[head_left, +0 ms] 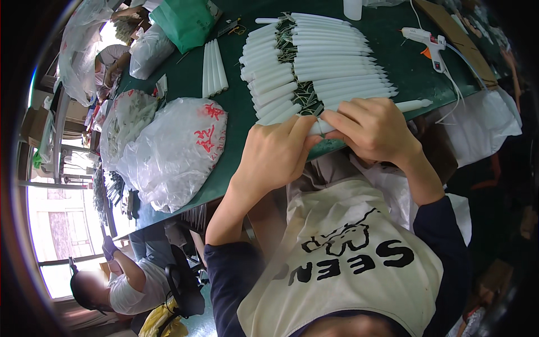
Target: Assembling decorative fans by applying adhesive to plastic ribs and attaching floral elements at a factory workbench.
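Both my hands meet at the table's near edge on a white taper candle [321,128], probably electric. My left hand [275,150] pinches its left end between thumb and fingers. My right hand [375,130] is closed round it just beside, and a white pointed tip [414,105] shows past that hand, seemingly of the same candle. My fingers hide most of it. Just beyond lie two columns of white pieces: shorter tubes [272,78] on the left, longer pointed candles [337,59] on the right. Thin wires [305,92] and small dark pieces run between them.
Several white tubes [215,70] lie left of the columns. Clear plastic bags [174,151] and a green bag [182,22] cover the table's left part. A white glue gun [428,45] with its cord lies at right. Another person [135,281] sits at lower left.
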The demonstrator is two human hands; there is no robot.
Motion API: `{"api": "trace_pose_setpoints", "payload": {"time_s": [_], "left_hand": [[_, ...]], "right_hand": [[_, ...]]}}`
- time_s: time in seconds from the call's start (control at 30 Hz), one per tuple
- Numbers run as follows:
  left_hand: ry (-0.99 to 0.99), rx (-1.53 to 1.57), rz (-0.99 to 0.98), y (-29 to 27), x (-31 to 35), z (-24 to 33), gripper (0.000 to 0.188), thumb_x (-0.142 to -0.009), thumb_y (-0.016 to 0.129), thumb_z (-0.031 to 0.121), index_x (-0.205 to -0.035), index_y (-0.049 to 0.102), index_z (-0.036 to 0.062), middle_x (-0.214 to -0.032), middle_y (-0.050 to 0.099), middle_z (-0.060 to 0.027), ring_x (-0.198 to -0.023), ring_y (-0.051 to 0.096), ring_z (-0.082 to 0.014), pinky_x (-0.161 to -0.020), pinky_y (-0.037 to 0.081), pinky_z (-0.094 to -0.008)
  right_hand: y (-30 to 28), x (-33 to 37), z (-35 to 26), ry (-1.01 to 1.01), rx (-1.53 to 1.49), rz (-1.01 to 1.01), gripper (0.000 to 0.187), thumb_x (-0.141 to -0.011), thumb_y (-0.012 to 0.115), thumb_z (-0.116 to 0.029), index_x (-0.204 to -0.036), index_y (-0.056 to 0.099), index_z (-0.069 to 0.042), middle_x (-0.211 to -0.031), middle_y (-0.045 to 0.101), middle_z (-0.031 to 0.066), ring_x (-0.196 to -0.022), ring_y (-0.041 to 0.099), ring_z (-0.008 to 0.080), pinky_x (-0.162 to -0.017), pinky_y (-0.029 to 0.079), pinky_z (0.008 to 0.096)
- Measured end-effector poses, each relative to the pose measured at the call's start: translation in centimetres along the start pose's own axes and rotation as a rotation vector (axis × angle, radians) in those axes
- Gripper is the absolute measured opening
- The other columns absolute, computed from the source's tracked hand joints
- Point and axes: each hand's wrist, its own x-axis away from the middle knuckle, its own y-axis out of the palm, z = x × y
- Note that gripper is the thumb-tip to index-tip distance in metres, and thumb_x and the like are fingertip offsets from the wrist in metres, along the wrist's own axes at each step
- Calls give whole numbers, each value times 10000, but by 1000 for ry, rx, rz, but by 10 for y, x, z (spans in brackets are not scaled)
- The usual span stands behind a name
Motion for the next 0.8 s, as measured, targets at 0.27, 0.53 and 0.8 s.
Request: {"api": "trace_pose_setpoints", "payload": {"time_s": [0.27,0.53,0.8], "left_hand": [[23,36,-15,0,4,7,175,-877,629,205,-920,558,52,-657,517,-63,-488,529,-267,-430,374,-369],[15,2,-23,5,4,12,202,-844,641,173,-982,599,31,-672,538,-70,-505,544,-263,-437,372,-364],[32,17,-12,9,9,11,198,-836,644,186,-966,592,47,-658,504,-54,-499,535,-240,-426,369,-359]], "right_hand": [[-12,2,-15,31,61,-93,264,-736,714,-193,-943,636,-49,-677,507,18,-549,536,180,-452,408,306],[-11,5,-18,34,68,-62,256,-728,711,-194,-930,634,-55,-656,482,14,-535,524,174,-450,403,301],[-10,7,-15,3,80,-68,223,-738,698,-195,-906,625,-69,-664,479,11,-543,525,169,-461,406,299]]}}
